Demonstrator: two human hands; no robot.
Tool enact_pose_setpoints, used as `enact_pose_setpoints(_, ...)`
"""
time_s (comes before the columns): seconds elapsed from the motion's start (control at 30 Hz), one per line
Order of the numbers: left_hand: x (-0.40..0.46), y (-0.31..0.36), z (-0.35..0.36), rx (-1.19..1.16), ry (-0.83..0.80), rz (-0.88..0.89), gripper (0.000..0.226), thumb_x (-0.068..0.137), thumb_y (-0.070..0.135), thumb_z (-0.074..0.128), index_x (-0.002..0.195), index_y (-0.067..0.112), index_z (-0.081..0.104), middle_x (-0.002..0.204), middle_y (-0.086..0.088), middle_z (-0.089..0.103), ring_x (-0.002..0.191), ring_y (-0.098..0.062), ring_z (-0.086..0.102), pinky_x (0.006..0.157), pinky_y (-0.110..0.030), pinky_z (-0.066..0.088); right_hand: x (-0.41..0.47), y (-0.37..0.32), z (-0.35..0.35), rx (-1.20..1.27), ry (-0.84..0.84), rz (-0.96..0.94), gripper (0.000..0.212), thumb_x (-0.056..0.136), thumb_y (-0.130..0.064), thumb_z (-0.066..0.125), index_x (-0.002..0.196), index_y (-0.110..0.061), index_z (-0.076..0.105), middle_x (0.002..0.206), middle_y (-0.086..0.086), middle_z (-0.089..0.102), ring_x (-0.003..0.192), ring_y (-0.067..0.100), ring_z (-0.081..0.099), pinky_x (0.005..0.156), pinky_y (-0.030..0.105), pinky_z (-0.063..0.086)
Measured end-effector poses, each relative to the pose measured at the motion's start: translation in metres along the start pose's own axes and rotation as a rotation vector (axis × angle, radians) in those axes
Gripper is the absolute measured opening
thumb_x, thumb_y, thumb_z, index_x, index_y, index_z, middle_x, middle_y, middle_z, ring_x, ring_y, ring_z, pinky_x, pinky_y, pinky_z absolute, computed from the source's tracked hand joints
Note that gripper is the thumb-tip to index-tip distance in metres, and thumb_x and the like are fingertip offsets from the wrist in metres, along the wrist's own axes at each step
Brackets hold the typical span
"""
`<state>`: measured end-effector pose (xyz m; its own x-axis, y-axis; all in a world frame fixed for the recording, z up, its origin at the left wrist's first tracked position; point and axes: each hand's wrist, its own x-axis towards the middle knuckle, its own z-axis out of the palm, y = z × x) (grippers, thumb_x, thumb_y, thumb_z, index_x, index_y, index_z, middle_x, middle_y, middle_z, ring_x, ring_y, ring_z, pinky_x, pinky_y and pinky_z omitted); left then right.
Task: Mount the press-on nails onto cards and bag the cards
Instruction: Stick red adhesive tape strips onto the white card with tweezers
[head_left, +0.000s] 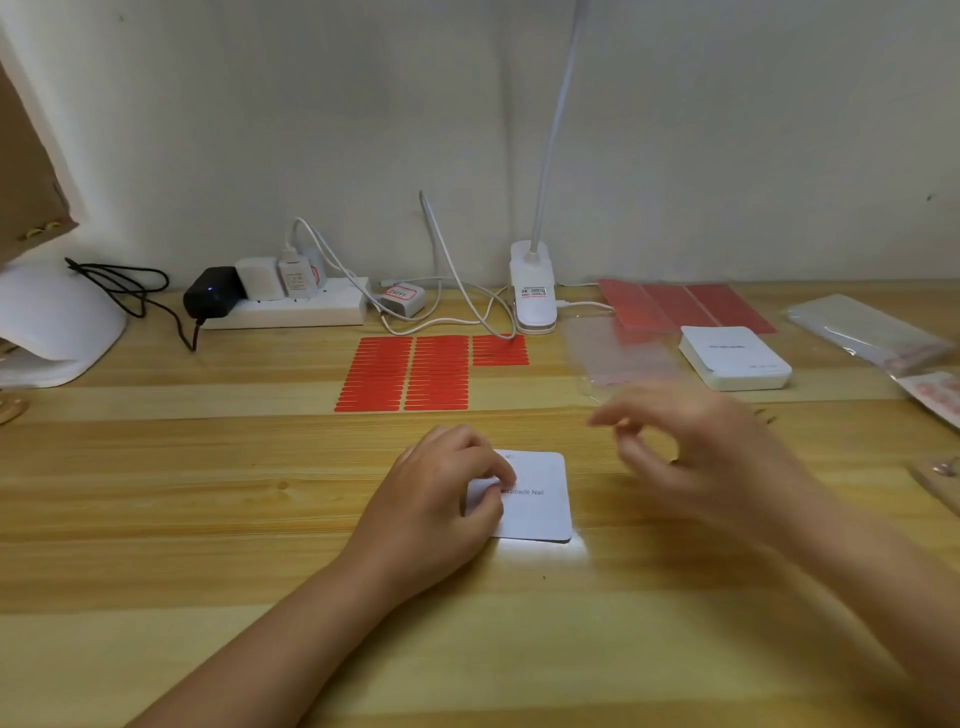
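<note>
A white card (535, 499) lies flat on the tabletop (208, 519), its left edge pinched by the left hand (441, 499). The right hand (696, 457), blurred, hovers beside it with fingers loosely spread, gripping nothing visible. Red strips (405, 374) wait behind. Risk: a loose pinch could let the card skid, so anything stuck on lands crooked.

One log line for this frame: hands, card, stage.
stage: card prep | left hand: pinching card on table | right hand: blurred, above table, holds nothing visible | nails mounted: none seen
</note>
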<state>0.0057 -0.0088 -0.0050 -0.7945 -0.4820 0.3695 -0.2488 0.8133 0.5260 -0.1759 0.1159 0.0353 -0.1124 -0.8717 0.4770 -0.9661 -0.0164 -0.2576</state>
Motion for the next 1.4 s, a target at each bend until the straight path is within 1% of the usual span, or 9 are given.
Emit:
enact_pose_setpoints(0.1,0.003,0.001,-0.002,-0.029,0.006,-0.015,0.013,0.086,0.009,0.057,0.091,0.016,0.067,0.090,0.008,0.055,0.092,-0.006,0.046,0.084,-0.027,0.038,0.003,0.028,-0.034,-0.211,-0.211,0.128,0.027,0.085,-0.019,0.051,0.105,-0.033,0.062,0.087,-0.026,0.050,0.078,0.002,0.050,0.064,0.021,0.040)
enact_pose_setpoints(0.27,0.019,-0.011,-0.021,0.146,-0.020,0.005,0.015,0.088,0.019,0.055,0.098,0.019,0.065,0.096,0.011,0.053,0.095,-0.010,0.046,0.084,-0.029,0.035,-0.001,0.047,-0.052,-0.559,-0.587,0.120,0.036,0.095,-0.026,0.045,0.124,-0.047,0.040,0.125,-0.032,0.042,0.095,-0.004,0.043,0.047,0.006,0.024)
enact_pose_setpoints(0.5,0.043,-0.044,-0.032,0.270,-0.121,-0.225,0.039,0.097,0.034,0.037,0.134,0.026,0.047,0.142,0.009,0.040,0.134,-0.012,0.030,0.110,-0.035,0.025,0.007,0.043,-0.040,-0.715,-0.762,0.075,0.014,0.095,-0.013,0.038,0.095,-0.027,0.038,0.090,-0.011,0.040,0.083,0.012,0.043,0.049,0.014,0.023)
enact_pose_setpoints(0.7,0.038,-0.054,-0.025,0.336,-0.157,-0.209,0.041,0.098,0.039,0.032,0.136,0.031,0.042,0.145,0.010,0.036,0.135,-0.010,0.027,0.108,-0.032,0.023,0.013,0.049,-0.045,-0.774,-0.737,-0.035,0.021,0.094,-0.020,0.040,0.082,-0.031,0.027,0.074,-0.015,0.027,0.064,0.007,0.037,0.044,0.019,0.020)
enact_pose_setpoints(0.83,0.036,-0.053,-0.025,0.327,-0.106,-0.156,0.037,0.098,0.036,0.035,0.130,0.030,0.050,0.133,0.012,0.046,0.126,-0.008,0.035,0.098,-0.027,0.026,0.027,0.048,-0.052,-0.383,-0.245,-0.165,0.044,0.070,0.000,0.062,0.067,-0.029,0.030,0.065,-0.011,0.031,0.046,0.009,0.031,0.040,0.021,0.019)
enact_pose_setpoints(0.97,0.041,-0.053,-0.026,0.294,-0.082,-0.138,0.031,0.097,0.034,0.039,0.121,0.028,0.059,0.114,0.013,0.051,0.113,-0.008,0.042,0.092,-0.026,0.031,0.042,0.037,-0.033,0.119,0.206,0.063,0.014,0.074,-0.006,0.058,0.068,-0.010,0.046,0.064,0.001,0.048,0.060,0.013,0.044,0.054,0.016,0.033)
enact_pose_setpoints(1.13,0.057,-0.055,-0.026,0.247,-0.075,-0.190,0.026,0.095,0.030,0.044,0.111,0.020,0.062,0.100,0.011,0.047,0.106,-0.013,0.044,0.090,-0.031,0.037,0.058,0.016,0.005,0.875,0.242,0.406,0.025,0.097,-0.005,0.042,0.102,-0.021,0.060,0.092,0.000,0.069,0.081,0.008,0.070,0.069,0.017,0.055)
enact_pose_setpoints(1.23,0.068,-0.055,-0.025,0.217,-0.062,-0.204,0.023,0.094,0.028,0.046,0.107,0.017,0.062,0.103,0.006,0.051,0.107,-0.014,0.045,0.091,-0.032,0.038,0.064,0.010,0.023,1.036,0.213,0.499,0.028,0.099,-0.009,0.039,0.104,-0.022,0.063,0.096,-0.003,0.071,0.084,0.011,0.071,0.068,0.017,0.055)
enact_pose_setpoints(1.4,0.083,-0.058,-0.018,0.158,-0.028,-0.207,0.027,0.092,0.023,0.050,0.117,0.018,0.057,0.119,0.004,0.053,0.114,-0.014,0.045,0.097,-0.032,0.037,0.075,0.010,0.044,1.114,0.205,0.601,0.009,0.084,-0.009,0.066,0.089,-0.017,0.068,0.076,-0.001,0.074,0.075,0.010,0.071,0.067,0.016,0.055)
